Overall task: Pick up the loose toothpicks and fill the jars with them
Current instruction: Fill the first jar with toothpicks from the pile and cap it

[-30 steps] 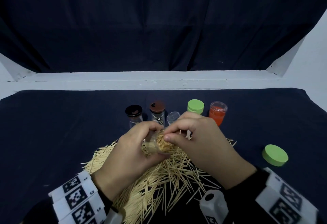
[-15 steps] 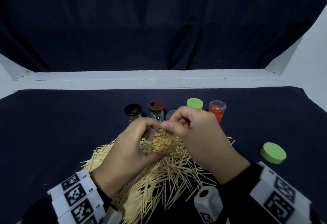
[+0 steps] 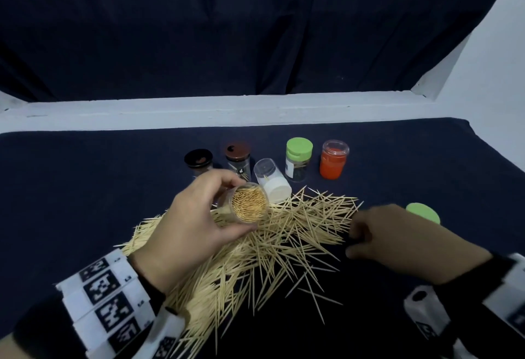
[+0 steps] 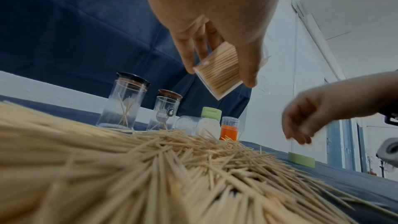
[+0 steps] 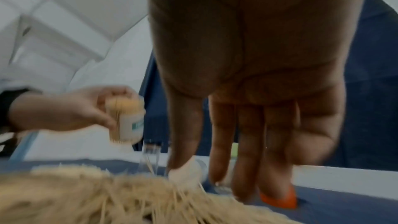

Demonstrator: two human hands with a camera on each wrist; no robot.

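Above the table's near-middle, the left hand (image 3: 196,225) grips a packed jar (image 3: 249,202) while the right hand (image 3: 397,236), loosely curled and empty, hovers near the loose green lid (image 3: 423,212), likely capping next.

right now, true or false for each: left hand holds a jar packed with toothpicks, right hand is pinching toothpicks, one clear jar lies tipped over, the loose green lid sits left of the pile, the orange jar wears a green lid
1. The left hand holds a packed jar: true.
2. The right hand pinches toothpicks: false, it holds nothing.
3. A clear jar lies tipped over beside the toothpick pile: true.
4. The loose green lid sits left of the pile: false, it sits right of it.
5. The orange jar wears a green lid: false, its top is clear.
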